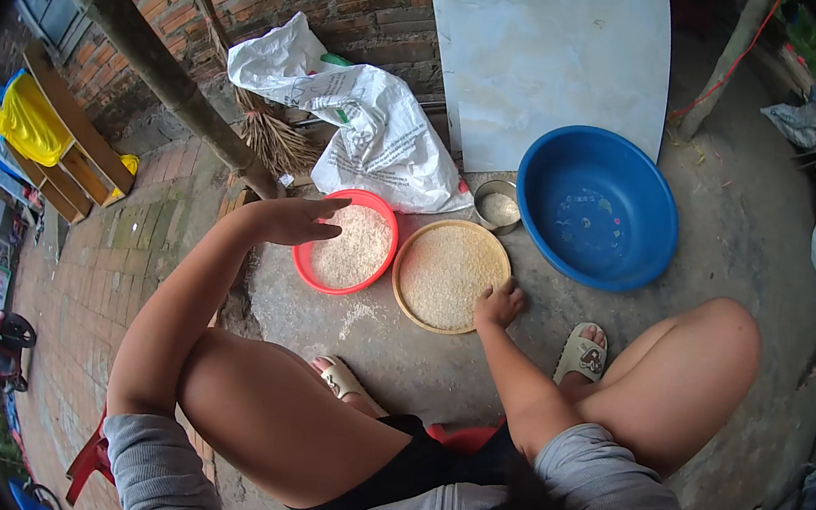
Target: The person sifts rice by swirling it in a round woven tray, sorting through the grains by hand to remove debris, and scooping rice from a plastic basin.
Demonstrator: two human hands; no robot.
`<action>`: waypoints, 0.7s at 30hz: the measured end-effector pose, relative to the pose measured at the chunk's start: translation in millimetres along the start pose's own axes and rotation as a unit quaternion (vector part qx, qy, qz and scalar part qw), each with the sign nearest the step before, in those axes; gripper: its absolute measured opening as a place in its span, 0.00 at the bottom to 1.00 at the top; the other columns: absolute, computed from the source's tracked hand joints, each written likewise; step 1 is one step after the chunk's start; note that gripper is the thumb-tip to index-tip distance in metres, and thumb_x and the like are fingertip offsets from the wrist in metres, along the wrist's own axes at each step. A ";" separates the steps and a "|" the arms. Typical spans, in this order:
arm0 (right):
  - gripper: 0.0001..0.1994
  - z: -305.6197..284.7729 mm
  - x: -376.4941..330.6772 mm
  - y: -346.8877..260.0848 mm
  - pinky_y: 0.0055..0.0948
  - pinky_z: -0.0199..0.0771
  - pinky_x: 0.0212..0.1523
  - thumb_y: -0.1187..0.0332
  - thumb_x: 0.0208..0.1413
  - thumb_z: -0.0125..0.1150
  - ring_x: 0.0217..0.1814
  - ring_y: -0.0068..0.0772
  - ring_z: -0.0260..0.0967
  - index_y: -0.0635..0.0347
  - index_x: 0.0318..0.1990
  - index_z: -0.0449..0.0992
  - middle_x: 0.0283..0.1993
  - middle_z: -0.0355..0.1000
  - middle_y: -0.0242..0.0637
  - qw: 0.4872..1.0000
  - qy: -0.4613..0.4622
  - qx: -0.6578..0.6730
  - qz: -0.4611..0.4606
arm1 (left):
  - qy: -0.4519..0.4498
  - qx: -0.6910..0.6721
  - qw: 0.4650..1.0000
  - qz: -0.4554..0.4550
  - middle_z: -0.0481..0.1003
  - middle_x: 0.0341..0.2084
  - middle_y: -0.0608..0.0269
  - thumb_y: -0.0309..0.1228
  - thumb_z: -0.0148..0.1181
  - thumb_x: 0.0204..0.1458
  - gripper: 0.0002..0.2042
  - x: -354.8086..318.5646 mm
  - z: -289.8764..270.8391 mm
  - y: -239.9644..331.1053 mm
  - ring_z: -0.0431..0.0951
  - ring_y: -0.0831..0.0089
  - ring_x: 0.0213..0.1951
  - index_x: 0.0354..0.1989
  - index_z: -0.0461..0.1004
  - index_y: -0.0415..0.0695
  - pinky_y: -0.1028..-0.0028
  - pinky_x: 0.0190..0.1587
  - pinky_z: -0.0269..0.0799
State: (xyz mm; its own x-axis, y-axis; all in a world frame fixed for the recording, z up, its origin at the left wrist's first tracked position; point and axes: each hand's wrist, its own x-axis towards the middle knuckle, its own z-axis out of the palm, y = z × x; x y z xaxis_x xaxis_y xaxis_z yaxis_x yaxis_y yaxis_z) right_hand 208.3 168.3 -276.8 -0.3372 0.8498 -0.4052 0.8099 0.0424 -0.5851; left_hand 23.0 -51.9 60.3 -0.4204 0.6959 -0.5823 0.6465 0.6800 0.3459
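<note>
My left hand [293,223] is held up at the left edge of a red plastic basin [392,244], fingers stretched out and holding nothing. Pale rice-like grain [353,254] lies in that basin. With curled fingers, my right hand [500,304] grips the right rim of a round, shallow tan tray [418,320]. A layer of whitish grain [446,275] covers the tray's bottom. The tray rests on the ground just right of the red basin. Behind it stands a small metal bowl [497,207] with some grain inside.
A large blue tub [596,211] stands right of the bowl. Behind are a crumpled white sack [382,131], a straw broom [269,133] and a leaning pale board [551,60]. A wooden pole [157,75] rises at left. Spilled grain [356,320] dots the concrete.
</note>
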 end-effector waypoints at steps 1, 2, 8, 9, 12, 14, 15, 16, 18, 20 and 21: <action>0.27 -2.9 -4.6 3.0 0.40 0.57 0.57 0.64 0.53 0.50 0.61 0.51 0.52 0.63 0.60 0.55 0.61 0.53 0.47 0.985 0.034 -0.085 -0.143 | -0.006 0.005 1.000 -0.005 0.59 0.57 0.47 0.42 0.46 0.57 0.29 0.6 0.1 1.4 0.61 0.62 0.58 0.65 0.44 0.50 0.66 0.57 0.57; 0.28 -3.1 -5.8 6.8 0.42 0.53 0.60 0.66 0.51 0.51 0.65 0.50 0.46 0.62 0.61 0.54 0.64 0.49 0.46 0.942 0.071 -0.168 -0.282 | 0.021 0.001 1.000 0.010 0.61 0.55 0.45 0.42 0.47 0.56 0.30 4.1 -0.5 5.0 0.64 0.60 0.56 0.65 0.44 0.51 0.65 0.56 0.59; 0.29 15.3 -11.0 38.3 0.43 0.32 0.67 0.67 0.53 0.43 0.72 0.43 0.28 0.61 0.63 0.49 0.69 0.37 0.44 0.911 -0.038 -0.284 -0.298 | -0.075 0.226 0.970 0.045 0.69 0.42 0.37 0.44 0.47 0.55 0.35 34.0 22.3 60.5 0.72 0.47 0.42 0.65 0.35 0.51 0.57 0.47 0.64; 0.29 24.5 -11.0 40.7 0.43 0.32 0.67 0.67 0.53 0.43 0.72 0.43 0.28 0.63 0.63 0.49 0.69 0.37 0.44 0.911 -0.010 -0.282 -0.301 | -0.117 0.227 0.966 0.031 0.69 0.43 0.37 0.45 0.47 0.54 0.36 49.5 27.2 64.5 0.72 0.48 0.43 0.65 0.35 0.50 0.58 0.48 0.64; 0.33 39.2 -4.1 49.9 0.47 0.27 0.67 0.66 0.51 0.49 0.72 0.45 0.27 0.67 0.63 0.46 0.69 0.36 0.46 0.914 0.027 -0.274 -0.299 | -0.101 0.174 0.978 0.051 0.70 0.47 0.48 0.45 0.48 0.53 0.35 126.2 52.1 60.4 0.70 0.53 0.48 0.65 0.40 0.47 0.60 0.51 0.63; 0.32 37.3 -20.5 31.8 0.47 0.27 0.67 0.66 0.51 0.49 0.72 0.45 0.28 0.67 0.63 0.47 0.69 0.36 0.46 0.926 -0.024 -0.255 -0.277 | 0.047 0.159 0.981 0.098 0.66 0.52 0.48 0.46 0.47 0.53 0.33 180.8 82.8 16.4 0.67 0.54 0.52 0.64 0.44 0.44 0.61 0.53 0.62; 0.32 34.7 -22.3 32.0 0.48 0.28 0.67 0.66 0.52 0.49 0.71 0.44 0.30 0.66 0.63 0.47 0.69 0.37 0.45 0.925 -0.014 -0.262 -0.275 | 0.065 0.140 0.988 0.025 0.62 0.54 0.49 0.45 0.47 0.53 0.32 199.2 97.3 19.1 0.65 0.55 0.54 0.63 0.46 0.42 0.62 0.55 0.61; 0.32 33.1 -23.1 32.3 0.48 0.28 0.67 0.66 0.52 0.49 0.71 0.44 0.30 0.66 0.63 0.47 0.69 0.37 0.45 0.925 -0.013 -0.265 -0.271 | 0.084 0.120 0.988 -0.049 0.59 0.57 0.50 0.45 0.47 0.53 0.32 214.1 113.3 21.6 0.63 0.56 0.56 0.62 0.48 0.41 0.63 0.56 0.59; 0.32 28.3 -25.1 32.2 0.48 0.29 0.67 0.66 0.51 0.49 0.71 0.43 0.33 0.65 0.63 0.47 0.69 0.39 0.44 0.925 -0.018 -0.238 -0.295 | 0.152 0.028 0.986 -0.062 0.50 0.62 0.52 0.43 0.47 0.54 0.31 253.3 176.6 -9.3 0.53 0.57 0.62 0.63 0.47 0.42 0.64 0.61 0.53; 0.32 21.3 -20.8 36.3 0.49 0.30 0.66 0.66 0.51 0.49 0.71 0.42 0.34 0.65 0.63 0.47 0.68 0.40 0.43 0.924 -0.019 -0.240 -0.298 | 0.214 0.028 0.975 -0.053 0.49 0.63 0.52 0.42 0.47 0.53 0.32 271.6 233.3 -7.8 0.49 0.57 0.63 0.63 0.46 0.42 0.65 0.61 0.53; 0.31 23.5 -20.1 38.7 0.49 0.30 0.66 0.66 0.52 0.49 0.71 0.41 0.34 0.65 0.63 0.48 0.68 0.40 0.43 0.925 -0.012 -0.212 -0.316 | 0.229 0.038 0.972 -0.024 0.47 0.63 0.52 0.41 0.48 0.52 0.32 277.4 255.1 -10.4 0.48 0.56 0.64 0.63 0.45 0.43 0.64 0.61 0.52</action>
State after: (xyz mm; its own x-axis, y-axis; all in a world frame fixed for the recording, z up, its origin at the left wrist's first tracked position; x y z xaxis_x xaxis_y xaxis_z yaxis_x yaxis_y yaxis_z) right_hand 235.2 140.6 -307.9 -0.8138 0.5735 -0.0945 0.5611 0.7329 -0.3848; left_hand 62.0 75.2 -292.4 -0.6798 0.7053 -0.2010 0.6566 0.7074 0.2616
